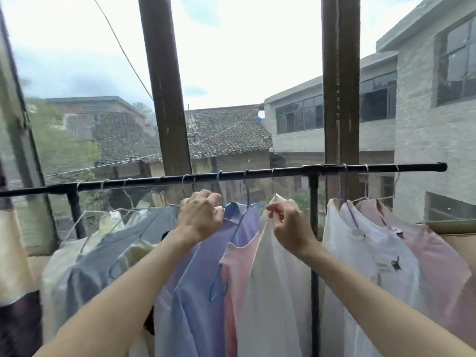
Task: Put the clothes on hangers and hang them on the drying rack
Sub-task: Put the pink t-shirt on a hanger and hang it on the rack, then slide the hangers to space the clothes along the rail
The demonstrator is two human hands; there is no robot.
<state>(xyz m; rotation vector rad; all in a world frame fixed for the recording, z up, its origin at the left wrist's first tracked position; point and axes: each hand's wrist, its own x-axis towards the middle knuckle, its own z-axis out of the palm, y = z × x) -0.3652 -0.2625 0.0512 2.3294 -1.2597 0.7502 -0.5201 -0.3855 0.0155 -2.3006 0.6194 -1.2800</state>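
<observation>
From the head view, most of the job looks done: the rail (231, 173) across mid-frame already carries a full row of shirts. At centre, the left hand (201, 215) grips the lilac shirt (203, 279) at its collar, and the right hand (286, 225) pinches the white shirt (275, 292). Only straightening seems left.

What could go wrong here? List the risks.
1. The right hand only pinches the white garment at its top edge, so it may slip off.
2. The left hand grips among crowded hangers by the purple shirt; tugging could unhook a neighbour from the rail.
</observation>
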